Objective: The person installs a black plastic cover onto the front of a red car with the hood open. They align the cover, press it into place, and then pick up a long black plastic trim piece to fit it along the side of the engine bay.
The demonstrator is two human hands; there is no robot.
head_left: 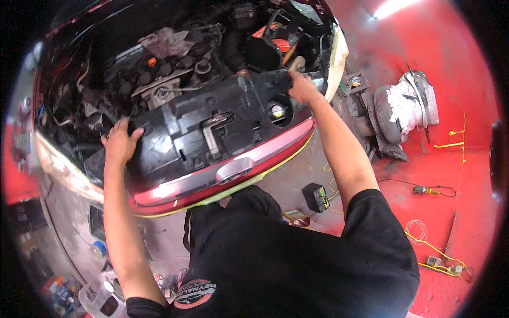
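A broad, black moulded-plastic cover panel (151,156) lies along the front edge of the car's dark engine bay (124,74), behind a red and silver front trim strip (180,193). The left bare hand (121,144) is open at the panel's left rear corner, thumb held apart from the spread fingers; its forearm rises almost straight from the lower edge of view. The right bare hand (304,88) reaches the panel's right rear corner, its forearm slanting up and inward from a short black sleeve (379,233). Its fingers bend downward there, but whether they grip the edge cannot be told. Near the bay's rear edge, a crumpled greyish cloth (167,42) sits behind a small, round orange cap (152,62).
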